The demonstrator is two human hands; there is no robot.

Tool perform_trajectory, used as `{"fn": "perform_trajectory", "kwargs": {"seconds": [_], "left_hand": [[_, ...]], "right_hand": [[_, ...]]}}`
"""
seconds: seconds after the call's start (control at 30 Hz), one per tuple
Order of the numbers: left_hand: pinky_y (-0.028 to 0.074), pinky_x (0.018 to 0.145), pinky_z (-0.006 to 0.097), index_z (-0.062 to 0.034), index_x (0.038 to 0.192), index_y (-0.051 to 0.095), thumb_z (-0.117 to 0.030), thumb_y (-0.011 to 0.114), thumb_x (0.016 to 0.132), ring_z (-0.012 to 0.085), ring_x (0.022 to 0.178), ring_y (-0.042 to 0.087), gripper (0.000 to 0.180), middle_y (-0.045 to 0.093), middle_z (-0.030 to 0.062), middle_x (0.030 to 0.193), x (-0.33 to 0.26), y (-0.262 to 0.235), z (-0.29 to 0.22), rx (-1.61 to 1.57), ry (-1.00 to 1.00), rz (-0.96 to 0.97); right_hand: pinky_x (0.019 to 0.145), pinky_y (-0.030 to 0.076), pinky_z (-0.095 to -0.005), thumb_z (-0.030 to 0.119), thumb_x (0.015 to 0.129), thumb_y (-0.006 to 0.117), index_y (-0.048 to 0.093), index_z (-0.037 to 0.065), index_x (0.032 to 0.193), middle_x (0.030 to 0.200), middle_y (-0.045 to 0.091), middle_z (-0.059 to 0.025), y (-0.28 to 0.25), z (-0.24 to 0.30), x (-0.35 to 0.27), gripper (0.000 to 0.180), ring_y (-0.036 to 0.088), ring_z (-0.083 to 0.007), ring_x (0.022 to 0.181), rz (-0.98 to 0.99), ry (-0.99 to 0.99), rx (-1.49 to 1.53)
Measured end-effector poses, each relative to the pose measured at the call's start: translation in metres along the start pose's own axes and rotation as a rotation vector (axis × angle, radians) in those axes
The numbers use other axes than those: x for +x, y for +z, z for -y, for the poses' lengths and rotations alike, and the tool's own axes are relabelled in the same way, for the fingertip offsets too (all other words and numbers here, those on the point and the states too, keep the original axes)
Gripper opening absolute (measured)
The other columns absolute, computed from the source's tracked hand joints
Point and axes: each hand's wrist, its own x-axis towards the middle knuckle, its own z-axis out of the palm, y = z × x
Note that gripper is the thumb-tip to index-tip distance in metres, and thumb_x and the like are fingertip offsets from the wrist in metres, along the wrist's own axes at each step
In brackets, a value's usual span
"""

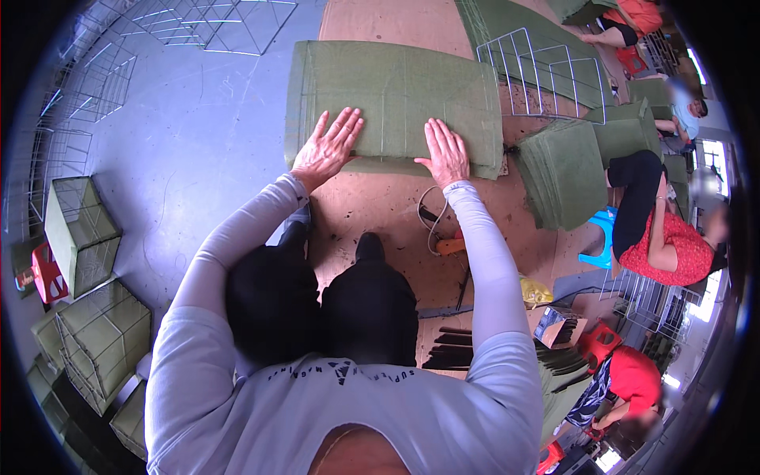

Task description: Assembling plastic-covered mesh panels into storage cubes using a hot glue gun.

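In front of me lies a wide green mesh fabric panel (392, 83), its near edge folded and lying over more green fabric. My left hand (328, 149) rests flat on the near left part of the fabric, fingers stretched out. Toward the near right part, my right hand (445, 150) also lies flat with its fingers spread and its thumb pointing inward. Neither hand grips anything. Faint straight lines run through the fabric between the two hands.
A stack of green fabric (560, 174) stands to the right, with a wire frame (546, 75) behind it. An orange-handled tool (451, 246) with a pale cord lies near my feet. Fabric-covered wire boxes (83, 233) stand left. Several people sit at the right beside a blue stool (599, 237).
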Motion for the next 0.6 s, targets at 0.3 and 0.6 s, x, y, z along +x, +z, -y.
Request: {"fn": "perform_trajectory", "kwargs": {"seconds": [0.3,0.6], "left_hand": [[0.014,0.115,0.052,-0.0055,0.147,0.020,-0.043,0.060,0.084,0.0239,0.144,0.016,0.084,0.021,0.0085,0.154,-0.039,0.006,0.032,-0.077,-0.085,-0.057],[0.018,0.114,0.051,-0.0053,0.147,0.023,-0.039,0.058,0.085,0.0246,0.143,0.019,0.079,0.024,0.0083,0.153,-0.051,0.008,0.035,0.005,-0.098,-0.095]], "right_hand": [[0.109,0.029,-0.0424,0.051,0.074,0.067,0.029,0.001,0.143,0.147,0.035,-0.0142,-0.007,0.001,-0.004,0.093,0.031,-0.0266,0.137,0.033,0.060,-0.022],[0.112,0.026,-0.0471,0.064,0.079,0.053,0.026,0.002,0.145,0.150,0.029,-0.0140,-0.006,0.099,0.057,0.094,0.025,-0.0279,0.140,-0.014,-0.177,0.102]]}}
